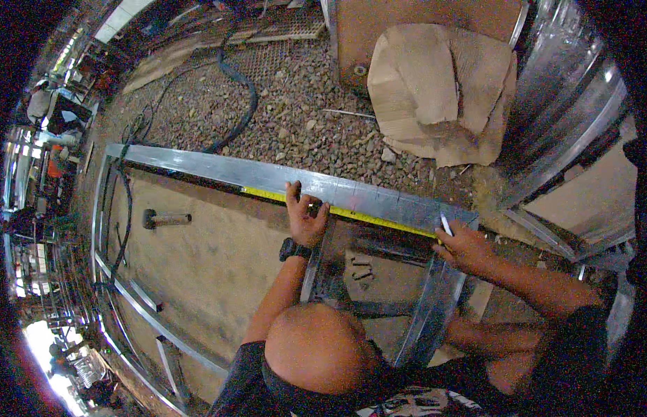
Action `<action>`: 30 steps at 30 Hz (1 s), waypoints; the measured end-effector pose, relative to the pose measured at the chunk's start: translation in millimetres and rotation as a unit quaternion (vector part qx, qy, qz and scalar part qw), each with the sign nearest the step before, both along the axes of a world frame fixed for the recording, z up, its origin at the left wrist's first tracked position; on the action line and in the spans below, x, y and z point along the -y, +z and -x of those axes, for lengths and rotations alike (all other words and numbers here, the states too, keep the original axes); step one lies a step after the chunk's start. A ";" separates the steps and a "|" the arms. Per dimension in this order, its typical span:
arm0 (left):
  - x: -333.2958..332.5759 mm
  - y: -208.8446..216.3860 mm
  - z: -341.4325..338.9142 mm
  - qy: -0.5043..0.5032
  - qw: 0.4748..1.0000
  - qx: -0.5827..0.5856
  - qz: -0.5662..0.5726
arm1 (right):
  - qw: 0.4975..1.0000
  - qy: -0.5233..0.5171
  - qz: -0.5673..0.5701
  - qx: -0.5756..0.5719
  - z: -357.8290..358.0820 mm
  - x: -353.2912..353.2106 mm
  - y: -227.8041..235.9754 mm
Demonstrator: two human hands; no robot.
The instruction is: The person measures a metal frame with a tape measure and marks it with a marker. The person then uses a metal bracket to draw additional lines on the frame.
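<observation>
The yellow tape [379,221] is slanting lengthwise from upper left to lower right along the near edge of the metal bar [379,198], passing beneath the left hand [307,226], whose fingers are lying apart, toward the right hand [471,250], which is clamping a white pen [446,224].

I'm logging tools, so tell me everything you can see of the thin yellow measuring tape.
The yellow measuring tape is a narrow strip, apparently metal, drawn out along the near edge of the long silvery metal beam, sloping down rightward in the picture. The bare left hand seems to touch it left of its middle; its right end reaches the right hand, which holds a slim white pen-like tool. Its markings are too small to read.
</observation>
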State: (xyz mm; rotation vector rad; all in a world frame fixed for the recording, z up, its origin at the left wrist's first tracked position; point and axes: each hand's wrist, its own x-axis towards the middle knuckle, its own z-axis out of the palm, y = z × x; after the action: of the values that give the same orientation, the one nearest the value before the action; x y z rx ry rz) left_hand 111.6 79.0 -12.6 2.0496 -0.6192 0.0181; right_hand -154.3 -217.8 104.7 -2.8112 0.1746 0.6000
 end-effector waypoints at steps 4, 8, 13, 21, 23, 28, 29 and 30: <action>0.5 -16.9 -3.7 0.009 1.000 -0.010 0.018 | 0.999 0.031 -0.020 0.036 1.9 9.8 -3.5; -2.9 5.7 -0.3 -0.013 0.999 -0.013 -0.027 | 0.998 0.030 -0.041 0.043 5.5 8.2 -8.7; -2.3 2.7 -4.6 -0.028 0.998 -0.015 -0.050 | 0.991 -0.027 -0.009 0.133 22.2 -2.2 -21.0; -5.6 -7.5 -15.9 -0.048 0.989 0.048 -0.130 | 0.969 -0.148 -0.067 0.187 31.1 -3.2 -31.3; -10.2 -25.2 -15.7 -0.047 0.993 0.043 -0.103 | 0.967 -0.164 -0.079 0.180 31.8 1.4 -35.1; -33.8 -20.1 -25.7 -0.100 0.966 0.062 -0.232 | 0.945 -0.238 -0.174 0.140 30.5 8.5 -40.3; -43.9 -27.5 -26.2 -0.105 0.957 0.069 -0.261 | 0.938 -0.243 -0.216 0.115 22.5 9.5 -27.7; -49.0 -36.8 -27.3 -0.113 0.949 0.077 -0.283 | 0.931 -0.248 -0.251 0.091 17.2 13.9 -12.5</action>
State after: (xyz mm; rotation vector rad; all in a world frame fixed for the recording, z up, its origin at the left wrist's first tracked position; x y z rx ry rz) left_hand 139.0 128.0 -49.4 2.5286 -1.0470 -0.1522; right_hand -171.4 -231.7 92.1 -2.1865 0.5819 0.2176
